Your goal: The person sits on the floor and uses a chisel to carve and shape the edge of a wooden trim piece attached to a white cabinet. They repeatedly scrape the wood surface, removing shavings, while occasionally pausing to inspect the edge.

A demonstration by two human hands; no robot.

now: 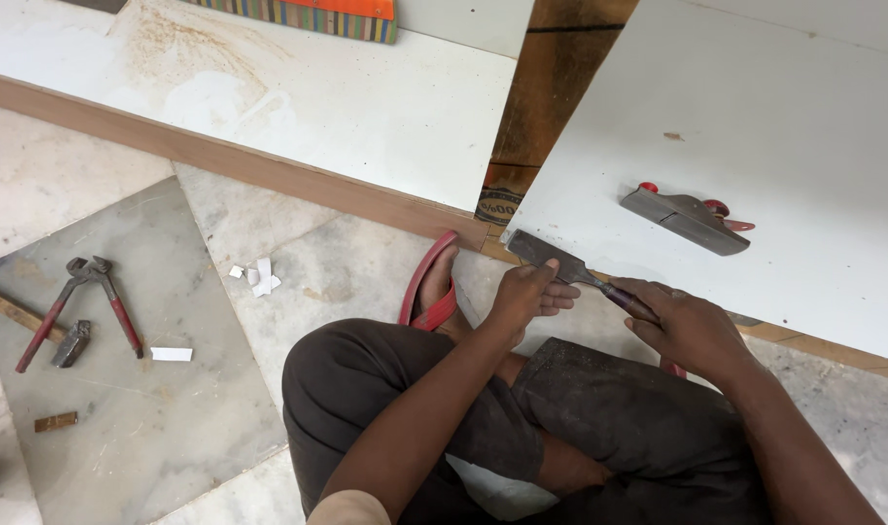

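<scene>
Nearest: right hand [692, 326] closed around chisel [570, 267] handle, left hand [531, 292] pressing fingers on its blade at near edge of white board [755, 117]. Farther right, hand plane [685, 218] on board. Far left, pincers [89, 301] and hammer [35, 326] on floor.

Hand plane [687, 218] sits on white board [755, 117], just beyond chisel [560, 262]. Board open elsewhere. Pincers [99, 297], hammer [45, 326] well apart, far left on floor [152, 428].

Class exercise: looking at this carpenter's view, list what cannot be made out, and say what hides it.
Head view:
- Chisel handle: wrapped inside the right hand.
- Chisel blade's middle: under the left hand fingers.
- Hammer handle's end: cut off by the left frame edge.
- Hand plane underside: flat against the white board.
- Striped object: cropped by the top edge.
</scene>
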